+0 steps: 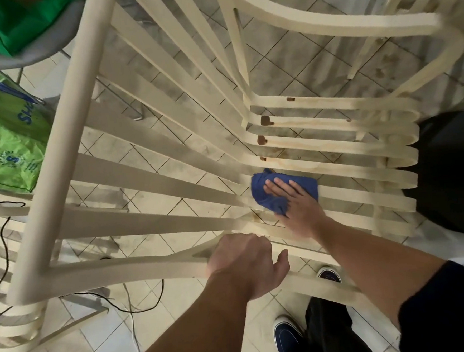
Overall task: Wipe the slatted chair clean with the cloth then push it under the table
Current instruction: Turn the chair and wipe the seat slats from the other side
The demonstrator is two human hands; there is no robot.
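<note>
Wiping slatted chair (66, 138) seat w/ blue cloth (262, 193).
R hand (296, 207) flat, fingers straight, pressing cloth onto seat slats nr brown stains (266, 120); L hand (245, 260) curled round chair's near arm rail, gripping it. Chair stands on tiled floor (105, 349).

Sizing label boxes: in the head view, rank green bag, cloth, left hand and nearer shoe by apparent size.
1. Green bag
2. Left hand, enlarged by nearness
3. Cloth and shoe: both partly hidden, too alike to rank
</note>
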